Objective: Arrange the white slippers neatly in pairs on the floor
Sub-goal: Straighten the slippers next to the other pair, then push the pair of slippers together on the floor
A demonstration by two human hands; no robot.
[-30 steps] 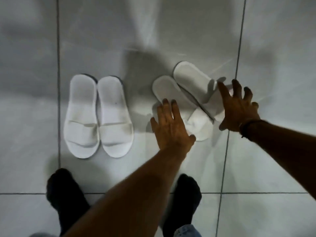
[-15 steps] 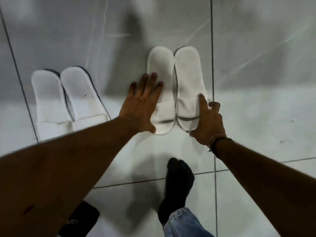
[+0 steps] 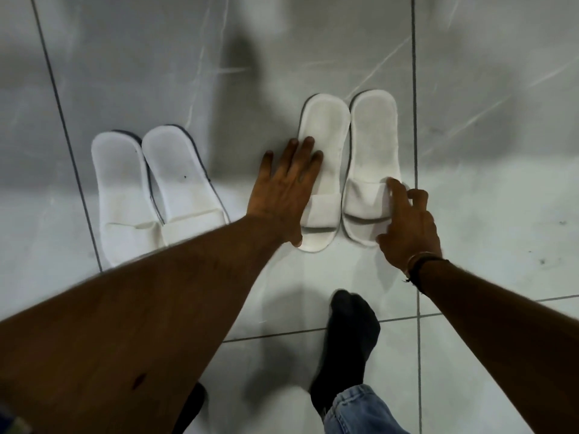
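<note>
Two pairs of white slippers lie on the grey tiled floor. The left pair sits side by side, its toe end partly hidden by my left forearm. In the right pair, the left slipper and the right slipper lie parallel and close together. My left hand rests flat with fingers spread against the outer edge of the left slipper. My right hand touches the strap and toe of the right slipper with its index finger stretched out and the other fingers curled.
My foot in a black sock with a jeans cuff stands just behind the right pair. A second dark foot shows at the bottom edge. Dark grout lines cross the glossy tiles.
The right pair went from crossed and skewed to parallel, side by side. Both hands came down onto it and now stay at its outer sides; the view shifted slightly.
</note>
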